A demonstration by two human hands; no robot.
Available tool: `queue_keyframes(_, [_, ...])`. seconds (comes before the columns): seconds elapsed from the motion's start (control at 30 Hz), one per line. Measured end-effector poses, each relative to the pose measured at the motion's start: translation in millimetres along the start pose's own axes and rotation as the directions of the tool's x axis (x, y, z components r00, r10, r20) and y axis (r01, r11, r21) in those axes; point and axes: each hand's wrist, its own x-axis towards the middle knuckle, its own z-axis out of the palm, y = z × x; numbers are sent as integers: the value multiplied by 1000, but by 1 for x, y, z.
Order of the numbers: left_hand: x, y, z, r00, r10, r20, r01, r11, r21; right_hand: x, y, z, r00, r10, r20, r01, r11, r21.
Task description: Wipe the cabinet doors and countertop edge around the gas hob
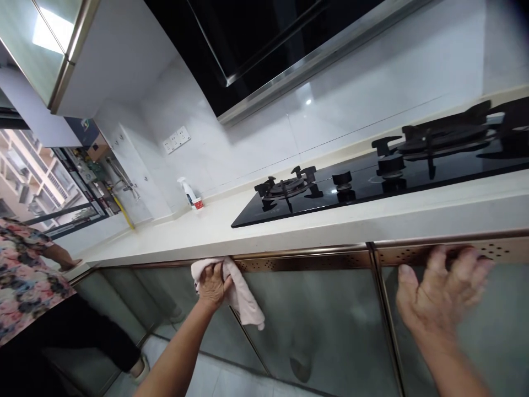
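My left hand (212, 286) holds a pale pink cloth (247, 309) against the top edge of a cabinet door, just under the counter lip. Part of the cloth hangs loose to the right of my fingers. My right hand (444, 289) is open, fingers spread, in front of the copper-coloured perforated strip (500, 251) on the right cabinet door. It is a little blurred, and I cannot tell whether its fingertips touch the strip. Below both hands are the greenish glass cabinet doors (314, 320).
A black gas hob (318, 201) sits in the white countertop (198, 236), beneath a dark range hood (264, 38). A spray bottle (188, 191) and a small red-and-white cup (198, 203) stand by the wall. At the left, another person in a floral top (28, 275) leans a hand on the counter.
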Motion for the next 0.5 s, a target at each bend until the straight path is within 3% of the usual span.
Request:
queue_keyframes(0.13, [1,0,4,998,-61,-23,61,998,-32,0,-2,0,999,-25,-28,25,1000,9])
queue_keyframes(0.3, [1,29,11,973,-182,-142,157,972,-173,-2,0,3,1000,19,15,-20,1000,20])
queue_keyframes(0.5, [-9,85,17,997,-54,-58,36,962,-270,-7,13,11,999,54,6,-54,998,16])
